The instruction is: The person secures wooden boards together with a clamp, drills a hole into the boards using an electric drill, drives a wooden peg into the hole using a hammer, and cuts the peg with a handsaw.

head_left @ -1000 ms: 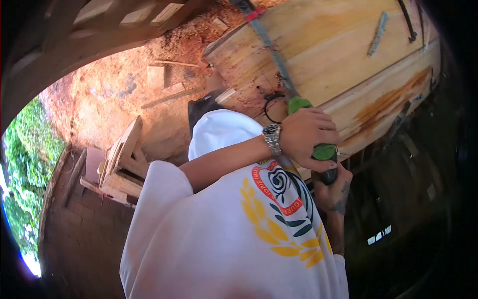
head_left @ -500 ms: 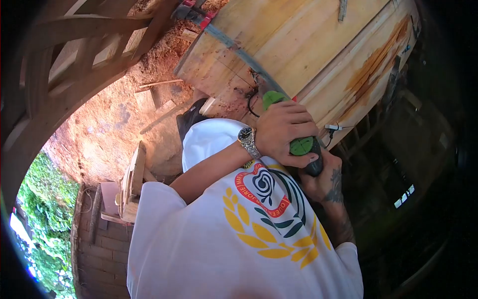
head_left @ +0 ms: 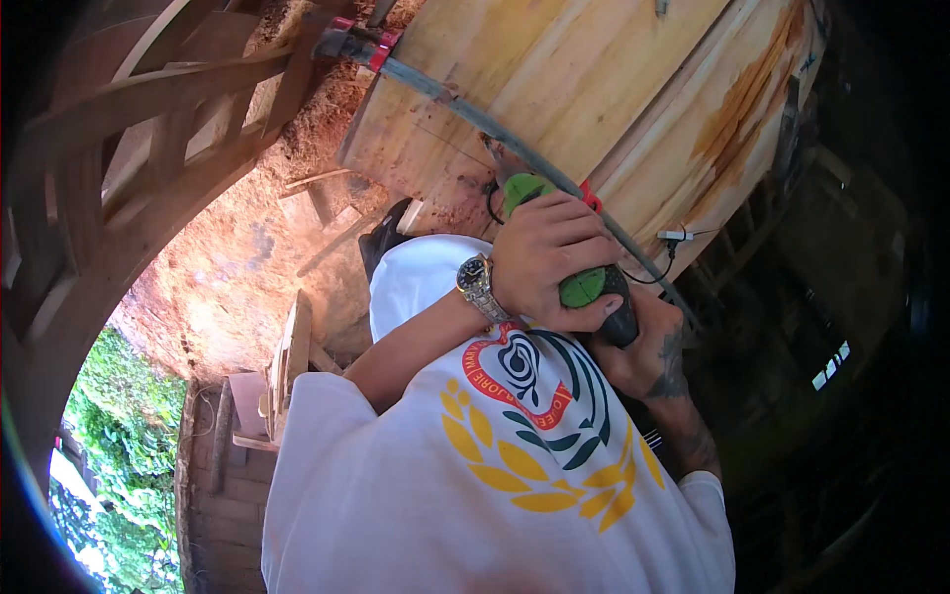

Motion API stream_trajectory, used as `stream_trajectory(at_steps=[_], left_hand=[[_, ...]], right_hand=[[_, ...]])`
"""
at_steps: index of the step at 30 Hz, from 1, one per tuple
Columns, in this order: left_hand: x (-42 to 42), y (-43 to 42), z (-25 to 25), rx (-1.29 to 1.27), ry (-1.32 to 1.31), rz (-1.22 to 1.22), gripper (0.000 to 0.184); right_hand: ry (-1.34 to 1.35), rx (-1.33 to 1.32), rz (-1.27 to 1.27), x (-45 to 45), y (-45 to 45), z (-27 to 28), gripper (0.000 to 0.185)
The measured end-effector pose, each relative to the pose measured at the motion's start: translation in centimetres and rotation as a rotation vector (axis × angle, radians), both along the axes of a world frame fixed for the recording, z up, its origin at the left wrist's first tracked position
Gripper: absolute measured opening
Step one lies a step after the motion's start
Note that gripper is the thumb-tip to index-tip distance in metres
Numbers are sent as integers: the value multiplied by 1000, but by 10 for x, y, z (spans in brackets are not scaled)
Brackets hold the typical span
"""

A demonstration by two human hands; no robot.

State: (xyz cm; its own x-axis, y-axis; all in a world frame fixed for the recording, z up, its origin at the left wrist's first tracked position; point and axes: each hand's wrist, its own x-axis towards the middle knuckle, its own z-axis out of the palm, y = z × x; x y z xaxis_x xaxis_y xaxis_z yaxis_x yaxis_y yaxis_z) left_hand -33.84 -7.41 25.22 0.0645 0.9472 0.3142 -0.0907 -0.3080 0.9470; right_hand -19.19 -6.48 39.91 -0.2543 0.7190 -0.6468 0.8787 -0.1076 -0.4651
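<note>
My left hand (head_left: 556,259), with a metal watch on its wrist, wraps round the body of a green and black power tool (head_left: 582,287). Lower right of it, my right hand (head_left: 641,342) closes round the tool's dark rear end; its fingers are partly hidden. The tool's green front part lies over the edge of a large wooden panel (head_left: 554,69). A long grey metal bar clamp (head_left: 475,117) with red parts runs across the panel, passing just beside the tool. What the tool's tip touches is hidden.
Curved wooden lattice (head_left: 119,109) stands at the upper left. Sawdust and wood scraps cover the ground (head_left: 228,247). A wooden piece (head_left: 289,366) leans left of my body. A white plug with a black cable (head_left: 675,236) hangs by the panel's right edge.
Both hands and the tool have shifted left in view, as has the panel. More of the clamp bar now shows, reaching past the tool to the lower right. The grip looks the same.
</note>
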Motion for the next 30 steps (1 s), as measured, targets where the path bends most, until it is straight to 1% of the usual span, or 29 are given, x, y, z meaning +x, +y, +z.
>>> stream_trajectory(at_steps=[4,7,10,22,25,30], left_hand=[[0,6,2,-8,1,-4,37],[3,8,0,-22,-12,16,36],[7,10,0,-38,-23,32,36],[4,17,1,-55,-39,104,36],[3,19,0,-48,-45,102,36],[3,19,-3,-41,-34,115,37]], right_hand=[[-20,-35,-35,2,2,-4,24],[-64,-118,-26,4,13,-2,25],[-52,-145,-10,10,19,-5,25],[-24,-108,79,3,39,-2,24],[-40,-103,74,5,37,-4,26],[-16,-104,66,7,37,-8,23]])
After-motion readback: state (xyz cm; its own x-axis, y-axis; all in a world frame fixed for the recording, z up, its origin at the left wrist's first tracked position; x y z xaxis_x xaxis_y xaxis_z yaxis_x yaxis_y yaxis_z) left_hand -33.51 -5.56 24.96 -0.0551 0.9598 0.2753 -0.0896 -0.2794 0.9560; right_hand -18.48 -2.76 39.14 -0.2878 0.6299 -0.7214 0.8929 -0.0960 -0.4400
